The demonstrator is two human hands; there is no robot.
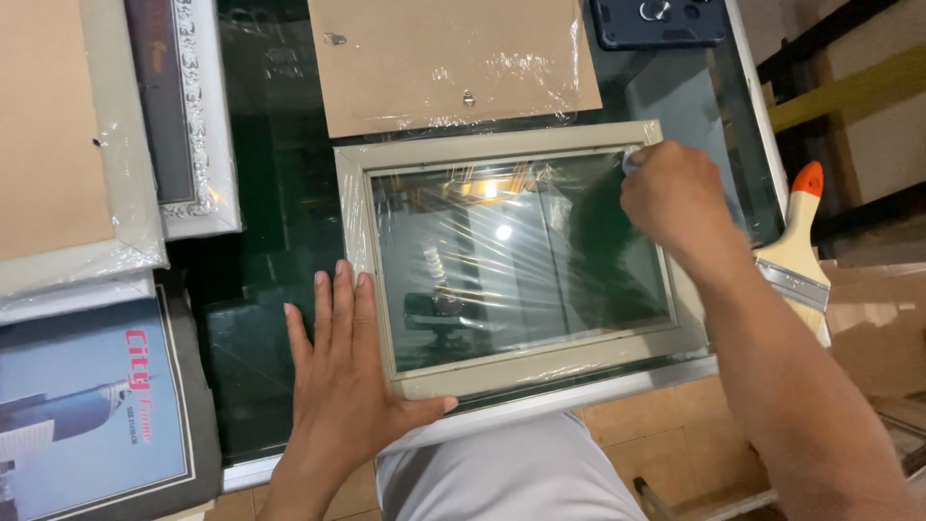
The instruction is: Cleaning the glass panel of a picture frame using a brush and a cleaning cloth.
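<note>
From the head camera we count one beige picture frame point(526, 265) in front of us, lying flat on the dark glass surface point(280, 193) and wrapped in clear plastic film. Its glass pane faces up and mirrors the ceiling lights. The long axis of the frame runs left to right across the view, slightly tilted so the right end sits farther from us, and its near long edge lies close to the front rim of the surface.

We have two hands at work. Our left hand point(342, 371) lies flat, palm down, at the frame's near left corner; its fingers point(340, 299) are spread straight on the glass surface beside the frame, and the thumb rests along the frame's lower rail, gripping nothing. Our right hand point(675, 203) is curled at the far right corner of the frame, its fingers closed around something small and pale (too hidden for us to tell what it is).

Around the frame we count one brown backing board point(453, 58) beyond it, also under film, with small metal tabs. One paintbrush point(801, 246) with an orange-tipped handle lies off to the right. On the left sit three more framed pieces: a pale wrapped frame point(68, 164), a silver ornate frame point(198, 125) and a blue poster print point(87, 405). One dark device point(661, 21) rests at the far edge.
</note>
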